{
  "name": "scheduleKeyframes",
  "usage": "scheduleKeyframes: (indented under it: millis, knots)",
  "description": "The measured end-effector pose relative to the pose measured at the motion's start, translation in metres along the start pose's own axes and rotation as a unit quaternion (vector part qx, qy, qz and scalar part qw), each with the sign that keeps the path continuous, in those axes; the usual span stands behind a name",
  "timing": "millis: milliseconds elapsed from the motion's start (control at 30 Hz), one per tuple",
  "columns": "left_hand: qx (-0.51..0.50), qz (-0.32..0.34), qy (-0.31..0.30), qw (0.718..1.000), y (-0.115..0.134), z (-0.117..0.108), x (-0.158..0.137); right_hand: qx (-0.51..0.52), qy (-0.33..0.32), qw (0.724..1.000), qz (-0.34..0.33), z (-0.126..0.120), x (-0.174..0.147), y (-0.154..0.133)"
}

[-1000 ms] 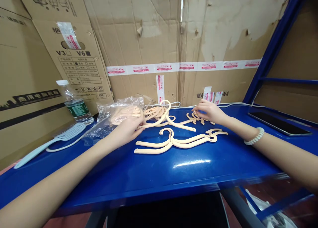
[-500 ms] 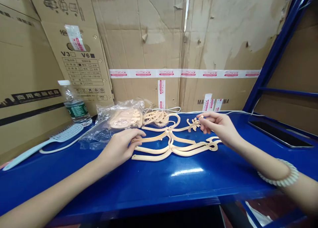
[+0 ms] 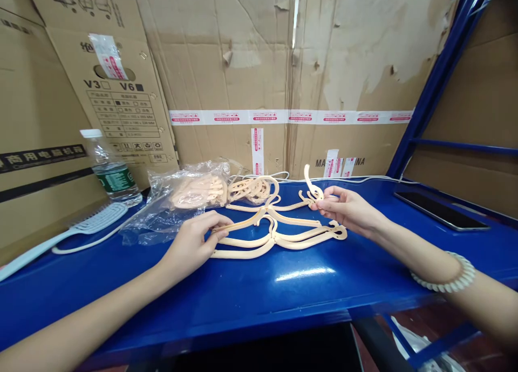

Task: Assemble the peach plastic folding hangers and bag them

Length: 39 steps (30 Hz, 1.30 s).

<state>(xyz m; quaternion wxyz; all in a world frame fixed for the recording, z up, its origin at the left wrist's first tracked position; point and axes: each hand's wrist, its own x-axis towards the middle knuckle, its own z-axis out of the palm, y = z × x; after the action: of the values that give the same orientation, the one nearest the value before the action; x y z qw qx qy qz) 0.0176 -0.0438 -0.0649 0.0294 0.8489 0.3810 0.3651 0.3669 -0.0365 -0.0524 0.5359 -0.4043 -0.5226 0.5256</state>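
Lying at the far left, a pale blue plastic hairbrush [image 3: 97, 219] is beside a clear plastic bottle with green label [image 3: 116, 177], both away from the middle, so they probably do not disturb the hands. Next comes a crumpled transparent plastic bag [image 3: 140, 221] with peach pieces inside. In front of it, the left hand [image 3: 196, 238] has its thumb and fingers closed on the arm end of a peach-coloured, curved plastic hanger [image 3: 292, 218]; this grip at the end, I judge, keeps the hanger steady and leaves its centre and other arm free. Nearer to the person, peach hanger shapes with doubled arms [image 3: 297, 245] lie flat on the glossy blue table [image 3: 243, 296]. Farther right, the right hand [image 3: 354, 210] pinches a small peach hooked piece [image 3: 311, 184] between thumb and fingers, its curved end pointing upward, perhaps for easier turning. A black flat phone [image 3: 441, 211] rests at the right, apart from the hand.
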Motion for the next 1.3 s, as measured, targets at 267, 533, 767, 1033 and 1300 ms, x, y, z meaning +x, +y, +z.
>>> scheduleKeyframes:
  millis: [267,533,767,1033,1300]
  knots:
    - [0.02,-0.019,0.027,0.999,-0.001,-0.002,0.003,0.015,-0.013,1.0,0.024,-0.002,0.002,-0.001]
    - [0.024,-0.009,0.034,0.999,0.002,-0.002,0.003,-0.009,-0.075,0.995,0.072,-0.007,0.0,-0.006]
    - [0.033,-0.001,0.039,0.999,0.003,-0.003,0.001,0.017,-0.15,0.977,0.149,-0.009,0.0,-0.009]
    - [0.042,0.003,0.038,0.998,0.007,-0.004,0.001,0.031,-0.127,0.978,0.162,-0.008,-0.001,-0.007]
    - [0.041,0.025,0.041,0.998,0.009,-0.003,-0.001,0.01,-0.096,0.986,0.133,-0.006,-0.002,-0.005]
